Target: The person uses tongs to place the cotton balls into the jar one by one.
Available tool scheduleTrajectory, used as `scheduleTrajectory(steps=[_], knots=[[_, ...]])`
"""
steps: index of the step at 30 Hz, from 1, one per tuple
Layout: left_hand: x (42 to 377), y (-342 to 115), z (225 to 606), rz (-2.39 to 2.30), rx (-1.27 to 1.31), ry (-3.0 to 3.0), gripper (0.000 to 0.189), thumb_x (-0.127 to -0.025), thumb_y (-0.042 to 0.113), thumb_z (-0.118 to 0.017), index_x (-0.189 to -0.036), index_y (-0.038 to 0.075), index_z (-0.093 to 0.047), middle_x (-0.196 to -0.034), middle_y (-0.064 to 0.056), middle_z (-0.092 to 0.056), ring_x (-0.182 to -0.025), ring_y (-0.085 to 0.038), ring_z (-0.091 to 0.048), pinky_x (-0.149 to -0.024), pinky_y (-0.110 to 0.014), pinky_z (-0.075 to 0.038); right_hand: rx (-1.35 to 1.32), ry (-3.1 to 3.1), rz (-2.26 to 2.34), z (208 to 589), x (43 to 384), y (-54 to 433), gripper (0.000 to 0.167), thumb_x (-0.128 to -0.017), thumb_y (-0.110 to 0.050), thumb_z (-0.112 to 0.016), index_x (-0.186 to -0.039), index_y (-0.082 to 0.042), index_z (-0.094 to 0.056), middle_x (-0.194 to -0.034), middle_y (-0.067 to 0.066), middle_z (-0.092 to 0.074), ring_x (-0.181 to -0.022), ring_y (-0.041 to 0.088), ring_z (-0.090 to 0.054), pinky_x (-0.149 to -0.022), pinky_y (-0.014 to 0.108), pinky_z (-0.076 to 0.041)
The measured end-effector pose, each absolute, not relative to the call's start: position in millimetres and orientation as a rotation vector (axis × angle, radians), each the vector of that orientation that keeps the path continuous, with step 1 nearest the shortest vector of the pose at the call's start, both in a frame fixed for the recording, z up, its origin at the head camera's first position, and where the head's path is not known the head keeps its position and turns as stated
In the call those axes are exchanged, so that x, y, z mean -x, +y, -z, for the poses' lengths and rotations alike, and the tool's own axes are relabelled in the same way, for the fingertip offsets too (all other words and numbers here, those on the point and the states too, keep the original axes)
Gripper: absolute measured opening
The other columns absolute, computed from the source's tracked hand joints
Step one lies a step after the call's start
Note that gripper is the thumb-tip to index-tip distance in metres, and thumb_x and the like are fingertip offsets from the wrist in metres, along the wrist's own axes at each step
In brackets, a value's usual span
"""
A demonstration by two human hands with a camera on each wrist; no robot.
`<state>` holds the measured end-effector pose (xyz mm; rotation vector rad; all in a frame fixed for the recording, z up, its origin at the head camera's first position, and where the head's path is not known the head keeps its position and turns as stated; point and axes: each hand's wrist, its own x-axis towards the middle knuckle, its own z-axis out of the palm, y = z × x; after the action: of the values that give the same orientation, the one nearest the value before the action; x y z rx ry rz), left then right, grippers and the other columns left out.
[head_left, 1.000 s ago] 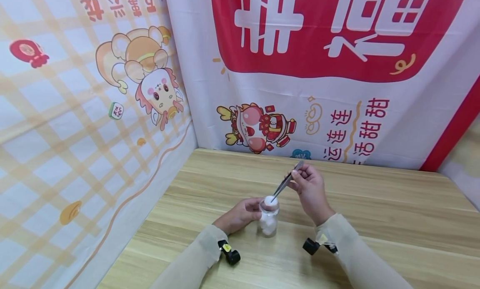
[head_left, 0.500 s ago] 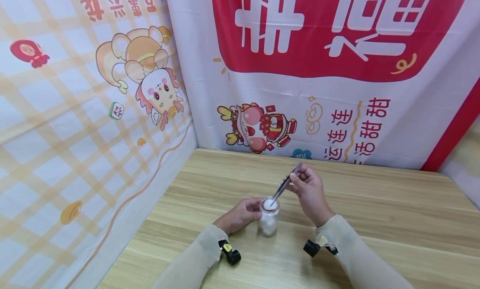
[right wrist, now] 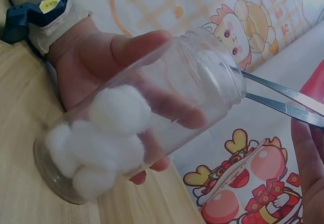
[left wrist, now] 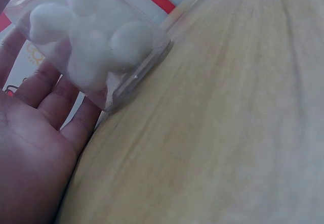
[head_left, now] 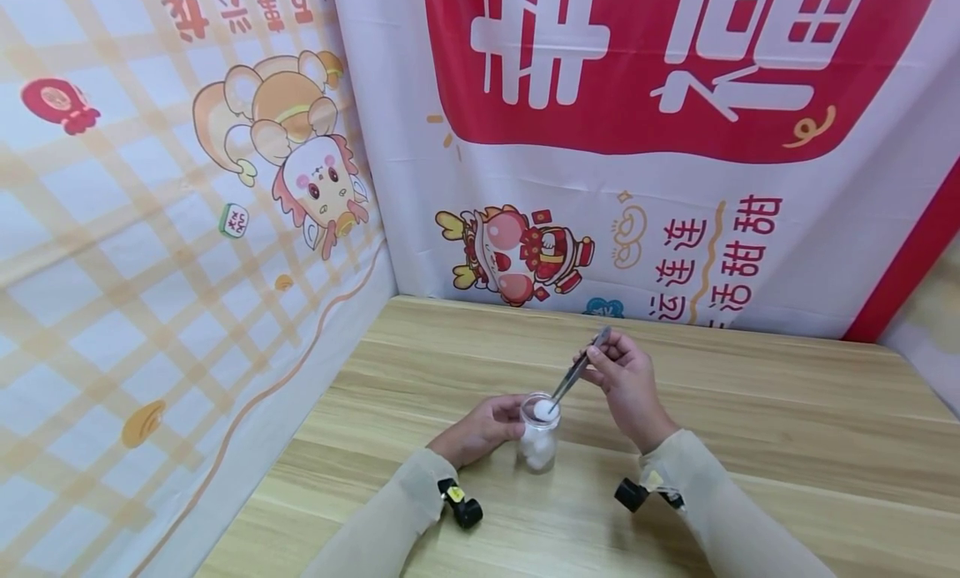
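Note:
My left hand [head_left: 483, 430] grips the side of a clear jar [head_left: 538, 461], which stands upright on the table without a lid. Several cotton balls [right wrist: 101, 138] lie in its lower part, and in the left wrist view they show through the wall of the jar [left wrist: 139, 85]. Between thumb and fingers, my right hand [head_left: 626, 386] pinches metal tweezers [head_left: 577, 369], slanting down to the left. Their tips reach into the jar's mouth, at a single cotton ball [head_left: 543, 409] just inside the rim. Whether the tips still clasp that ball I cannot tell.
The wood-grain table [head_left: 750, 428] spreads out on both sides of the jar. A printed white and red cloth [head_left: 637, 178] hangs behind it, and a checked cloth [head_left: 187, 328] covers the left side. Each wrist bears a black camera [head_left: 462, 507].
A second ago the cotton ball sat at the top of the mouth; it has sunk just inside the rim. My right hand and tweezers dipped, then shifted slightly right. My left hand stayed still.

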<state>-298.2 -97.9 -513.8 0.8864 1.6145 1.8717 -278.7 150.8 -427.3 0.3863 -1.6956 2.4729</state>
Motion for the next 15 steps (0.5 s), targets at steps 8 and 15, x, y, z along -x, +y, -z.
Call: scheduleTrajectory(steps=[8,15], knots=[[296.7,-98.6,511.3,-1.875,-0.872,1.601,0.083,-0.081,0.046,-0.075,-0.145,0.004,-0.044,-0.140,-0.012,-0.052,-0.129,-0.027,-0.047,-0.107,-0.040,-0.037,-0.357,-1.697,-2.483,422.8,278.1,152.7,0.020,-0.096,-0.012,-0.063,-0.109,-0.001,-0.052,-0.098,0.010,-0.061,-0.096,0.026,-0.065,-0.085,0.042,-0.055],[297.2,-98.9,511.7,-1.877,-0.886,1.593,0.080,-0.082,0.044,-0.075,-0.145,0.005,-0.044,-0.141,-0.011,-0.052,-0.129,-0.026,-0.047,-0.108,-0.039,-0.037,-0.353,-1.665,-2.490,420.9,278.4,151.4,0.022,-0.095,-0.013,-0.064,-0.110,-0.001,-0.052,-0.100,0.015,-0.060,-0.093,0.023,-0.066,-0.085,0.042,-0.055]])
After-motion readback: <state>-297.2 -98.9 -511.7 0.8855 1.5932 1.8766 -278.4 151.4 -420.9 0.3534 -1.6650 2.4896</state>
